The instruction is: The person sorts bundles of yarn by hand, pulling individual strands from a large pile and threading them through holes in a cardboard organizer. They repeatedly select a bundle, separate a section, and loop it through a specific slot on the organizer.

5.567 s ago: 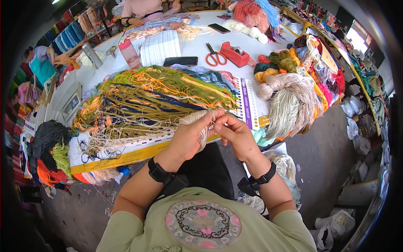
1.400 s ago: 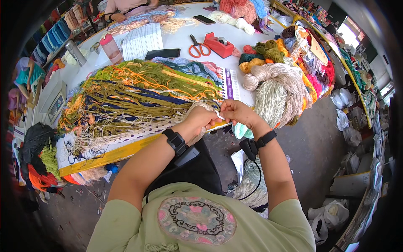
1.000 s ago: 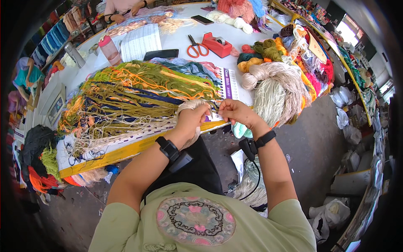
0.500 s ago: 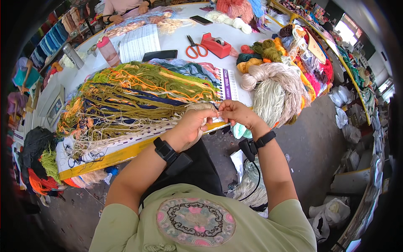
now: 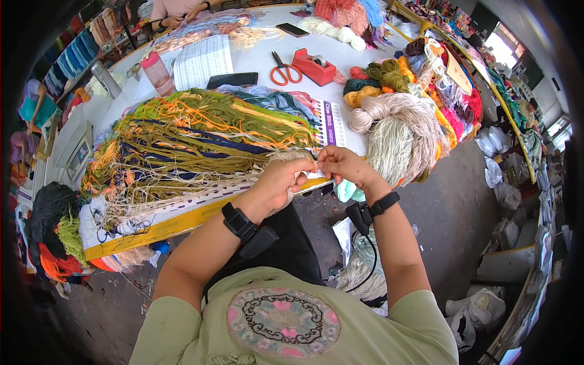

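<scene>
At the table's front edge, my two hands meet with fingertips almost touching. My left hand (image 5: 285, 179) is closed, and a skein of cream thread (image 5: 292, 156) runs behind and under it, over the edge. My right hand (image 5: 345, 166) makes a pinch beside it; whatever sits between its fingertips is too small to make out. Left of my hands spreads a large pile of green, olive and orange thread (image 5: 201, 134). A thread card with punched holes (image 5: 331, 125) lies just beyond my right hand.
Pale skeins (image 5: 392, 131) and coloured yarn heap at the table's right. Farther back are scissors (image 5: 285, 70), a red tape dispenser (image 5: 313, 67), a dark phone (image 5: 232, 79), a printed sheet (image 5: 202, 62) and a pink bottle (image 5: 157, 73). Another person's hands (image 5: 182, 18) work across the table.
My hands keep nearly the same place and pinch, with only a slight shift. Across the table, the other person's hands have moved a little.
</scene>
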{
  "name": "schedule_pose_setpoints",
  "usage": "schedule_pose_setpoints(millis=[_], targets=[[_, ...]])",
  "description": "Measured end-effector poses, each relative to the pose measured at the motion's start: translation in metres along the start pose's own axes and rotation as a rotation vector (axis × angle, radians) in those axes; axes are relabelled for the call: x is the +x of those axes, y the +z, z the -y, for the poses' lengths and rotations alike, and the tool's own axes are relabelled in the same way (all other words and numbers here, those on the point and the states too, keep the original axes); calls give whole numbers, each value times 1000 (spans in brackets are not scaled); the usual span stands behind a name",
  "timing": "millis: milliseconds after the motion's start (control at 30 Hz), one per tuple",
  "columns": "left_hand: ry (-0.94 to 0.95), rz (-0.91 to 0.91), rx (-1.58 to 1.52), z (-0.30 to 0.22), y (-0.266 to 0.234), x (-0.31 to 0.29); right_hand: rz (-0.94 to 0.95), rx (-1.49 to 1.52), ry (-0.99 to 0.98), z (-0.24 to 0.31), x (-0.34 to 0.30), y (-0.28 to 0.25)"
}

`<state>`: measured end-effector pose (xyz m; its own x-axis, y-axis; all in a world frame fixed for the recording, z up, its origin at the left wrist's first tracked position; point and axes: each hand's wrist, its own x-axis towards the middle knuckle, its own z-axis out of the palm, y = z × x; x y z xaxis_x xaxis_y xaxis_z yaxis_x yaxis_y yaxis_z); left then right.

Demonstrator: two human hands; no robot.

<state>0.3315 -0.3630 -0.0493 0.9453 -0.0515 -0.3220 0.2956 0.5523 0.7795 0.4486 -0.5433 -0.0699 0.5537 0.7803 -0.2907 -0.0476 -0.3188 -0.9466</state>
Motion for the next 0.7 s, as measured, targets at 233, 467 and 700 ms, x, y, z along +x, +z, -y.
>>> schedule_pose_setpoints(millis=[233, 467, 700], targets=[[-98, 104, -16, 2, 1, -6, 1, -12, 19, 3, -1, -1], [-79, 168, -47, 7, -6, -6, -16, 1, 12, 1, 0, 1], [-110, 165, -89, 6, -12, -6, -60, -9, 53, 1, 1, 3]])
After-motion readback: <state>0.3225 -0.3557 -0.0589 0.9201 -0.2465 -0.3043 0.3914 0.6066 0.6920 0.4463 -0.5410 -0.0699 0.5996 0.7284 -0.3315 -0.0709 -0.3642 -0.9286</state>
